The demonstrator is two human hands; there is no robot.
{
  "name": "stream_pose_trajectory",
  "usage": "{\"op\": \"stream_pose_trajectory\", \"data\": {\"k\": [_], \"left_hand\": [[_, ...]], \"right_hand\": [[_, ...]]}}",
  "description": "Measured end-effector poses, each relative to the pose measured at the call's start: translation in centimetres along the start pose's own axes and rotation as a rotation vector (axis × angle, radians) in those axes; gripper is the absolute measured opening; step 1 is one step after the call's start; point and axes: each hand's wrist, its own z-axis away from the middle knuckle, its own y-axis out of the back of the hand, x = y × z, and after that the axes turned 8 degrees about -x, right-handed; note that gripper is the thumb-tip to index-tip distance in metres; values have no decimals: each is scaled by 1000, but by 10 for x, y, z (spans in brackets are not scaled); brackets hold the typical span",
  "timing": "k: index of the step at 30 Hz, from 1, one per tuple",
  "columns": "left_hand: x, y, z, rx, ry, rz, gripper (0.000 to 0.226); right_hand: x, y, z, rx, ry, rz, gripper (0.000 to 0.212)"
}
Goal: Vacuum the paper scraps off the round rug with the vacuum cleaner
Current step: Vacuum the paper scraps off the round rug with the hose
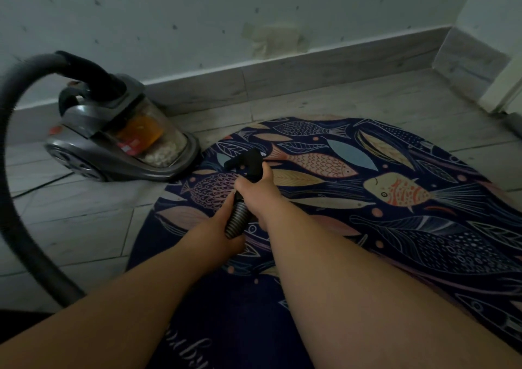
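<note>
the ribbed grey hose (238, 219) is gripped by the left hand (219, 231) and its curved black plastic handle (248, 160) by the right hand (260, 193), over the far-left part of the round fish-patterned rug (395, 227). the glossy vacuum cleaner (113, 138) is set on tiled floor (84, 213) just beside that edge.

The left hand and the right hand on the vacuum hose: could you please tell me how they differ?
The right hand grips the black handle end; the left hand grips the ribbed grey hose behind it. The right hand reaches farther forward, the left hand sits nearer the camera. Both hold the one hose over the round rug.
</note>
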Motion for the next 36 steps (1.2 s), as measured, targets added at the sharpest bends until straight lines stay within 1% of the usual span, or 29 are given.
{"op": "stream_pose_trajectory", "data": {"k": [6, 14, 16, 19, 25, 30, 36], "left_hand": [[-4, -2, -4, -12, 3, 7, 96], [21, -2, -5, -20, -22, -29, 89], [29, -4, -6, -27, -24, 5, 88], [43, -10, -9, -30, -58, 78, 89], [65, -21, -22, -47, -122, 71, 90], [71, -23, -30, -53, -125, 43, 92], [63, -16, -33, -45, -87, 43, 90]], "right_hand": [[4, -1, -4, 25, 10, 7, 84], [0, 21, 0, 73, 37, 8, 84], [0, 31, 2, 101, 33, 27, 84], [-1, 47, 7, 144, 35, 42, 84], [3, 75, 12, 201, 66, 45, 84], [6, 83, 9, 209, 69, 14, 85], [1, 74, 2, 192, 77, 0, 87]]}}
